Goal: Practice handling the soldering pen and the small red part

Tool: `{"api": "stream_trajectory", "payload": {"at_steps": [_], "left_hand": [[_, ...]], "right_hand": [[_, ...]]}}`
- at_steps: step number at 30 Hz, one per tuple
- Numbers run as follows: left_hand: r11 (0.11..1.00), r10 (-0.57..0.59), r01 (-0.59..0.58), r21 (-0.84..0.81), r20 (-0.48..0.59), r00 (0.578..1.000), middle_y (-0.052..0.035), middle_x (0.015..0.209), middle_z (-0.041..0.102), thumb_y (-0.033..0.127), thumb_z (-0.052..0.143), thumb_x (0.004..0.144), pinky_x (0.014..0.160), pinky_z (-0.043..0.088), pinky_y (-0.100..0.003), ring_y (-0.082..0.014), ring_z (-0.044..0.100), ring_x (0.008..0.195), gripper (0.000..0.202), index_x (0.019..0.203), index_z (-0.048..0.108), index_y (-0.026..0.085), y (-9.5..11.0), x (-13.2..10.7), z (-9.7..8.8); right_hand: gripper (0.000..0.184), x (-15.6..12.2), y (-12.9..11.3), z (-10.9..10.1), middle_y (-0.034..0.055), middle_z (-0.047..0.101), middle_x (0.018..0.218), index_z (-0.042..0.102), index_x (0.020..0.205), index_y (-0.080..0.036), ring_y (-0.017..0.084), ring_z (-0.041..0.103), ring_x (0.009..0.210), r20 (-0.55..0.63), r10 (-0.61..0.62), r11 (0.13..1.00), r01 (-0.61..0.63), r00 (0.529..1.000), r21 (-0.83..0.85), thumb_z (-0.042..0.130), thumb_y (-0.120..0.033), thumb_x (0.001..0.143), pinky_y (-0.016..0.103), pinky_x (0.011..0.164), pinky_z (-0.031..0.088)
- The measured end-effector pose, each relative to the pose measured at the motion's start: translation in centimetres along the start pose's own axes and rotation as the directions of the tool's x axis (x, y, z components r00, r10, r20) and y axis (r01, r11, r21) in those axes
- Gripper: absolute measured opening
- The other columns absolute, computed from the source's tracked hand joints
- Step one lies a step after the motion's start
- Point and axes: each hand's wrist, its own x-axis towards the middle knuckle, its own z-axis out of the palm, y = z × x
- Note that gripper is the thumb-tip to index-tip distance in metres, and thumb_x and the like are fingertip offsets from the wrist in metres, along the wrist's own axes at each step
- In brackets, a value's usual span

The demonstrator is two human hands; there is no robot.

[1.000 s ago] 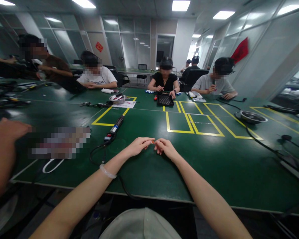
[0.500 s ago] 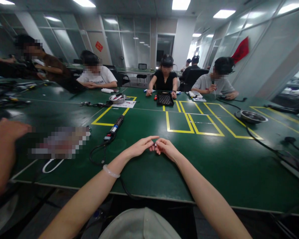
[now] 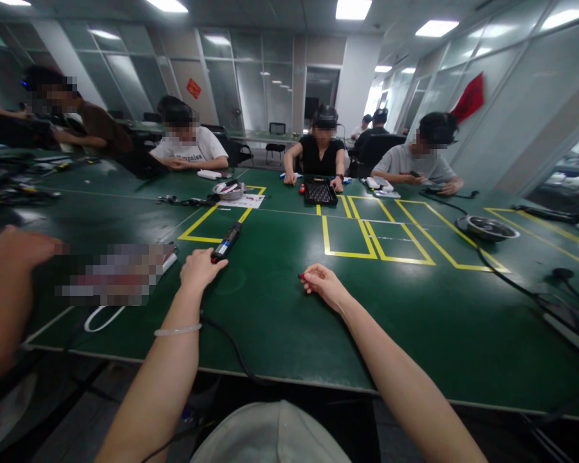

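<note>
My left hand (image 3: 200,269) has its fingers and thumb around the near end of a black corded electric screwdriver (image 3: 230,239), which lies on the table. The hand hides the tool's red and grey end. Ahead of my body, just above the green tabletop, my right hand (image 3: 324,286) pinches a small red piece (image 3: 301,276) between thumb and fingertips. The piece is too small to make out its kind.
A black cable (image 3: 231,344) runs off the near edge of the green table (image 3: 280,334). Yellow tape rectangles (image 3: 350,254) mark the surface. A metal bowl (image 3: 492,226) stands right. Across sits a person with a black tray (image 3: 320,191). Another person's hand (image 3: 17,247) is at left.
My left hand has left my right hand and moved left onto the electric screwdriver. My right hand stays nearly in place, with the red piece now showing at its fingertips.
</note>
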Motion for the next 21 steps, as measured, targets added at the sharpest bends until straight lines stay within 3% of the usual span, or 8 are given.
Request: {"api": "stream_trajectory", "payload": {"at_steps": [2, 5, 14, 21], "left_hand": [[0.998, -0.062, 0.061, 0.016, 0.095, 0.994, -0.0178, 0.129, 0.055, 0.065, 0.049, 0.078, 0.081, 0.049, -0.043, -0.0369, 0.057, 0.109, 0.067, 0.129, 0.054, 0.021, -0.5, -0.1, -0.1], [0.994, -0.109, 0.108, 0.012, 0.146, 0.983, -0.0169, 0.128, 0.057, 0.068, 0.048, 0.076, 0.079, 0.049, -0.042, -0.0362, 0.058, 0.109, 0.070, 0.128, 0.054, 0.021, -0.6, -0.1, -0.2], [0.993, -0.119, 0.117, 0.022, 0.155, 0.981, -0.0166, 0.123, 0.062, 0.064, 0.057, 0.070, 0.076, 0.049, -0.040, -0.0351, 0.061, 0.105, 0.067, 0.121, 0.059, 0.021, -0.4, -0.3, -0.7], [0.992, -0.079, 0.066, 0.104, 0.125, 0.989, -0.0166, 0.114, 0.065, 0.062, 0.058, 0.069, 0.076, 0.050, -0.041, -0.0353, 0.062, 0.101, 0.061, 0.112, 0.061, 0.019, 2.5, -1.6, -0.7]], "right_hand": [[0.037, 0.0, -0.1, -0.1, 0.0014, 0.066, 0.071, 0.058, 0.082, -0.017, 0.009, 0.057, 0.055, -0.012, 0.027, 0.999, -0.026, 1.000, 0.024, 0.079, -0.044, 0.068, 0.022, 0.052, 0.045], [0.038, 0.1, -0.2, -0.2, 0.0010, 0.065, 0.065, 0.057, 0.079, -0.017, 0.009, 0.055, 0.050, -0.023, 0.045, 0.998, -0.044, 0.999, 0.049, 0.076, -0.048, 0.071, 0.021, 0.049, 0.043], [0.038, 0.1, 0.0, -0.2, -0.0005, 0.065, 0.072, 0.056, 0.083, -0.019, 0.008, 0.056, 0.054, -0.030, 0.002, 0.998, 0.000, 1.000, 0.069, 0.082, -0.041, 0.066, 0.019, 0.048, 0.041], [0.035, 0.2, 0.2, 0.1, -0.0029, 0.059, 0.070, 0.054, 0.082, -0.019, 0.010, 0.056, 0.057, -0.019, -0.076, 0.995, 0.075, 0.997, -0.063, 0.079, -0.038, 0.067, 0.020, 0.049, 0.043]]}}
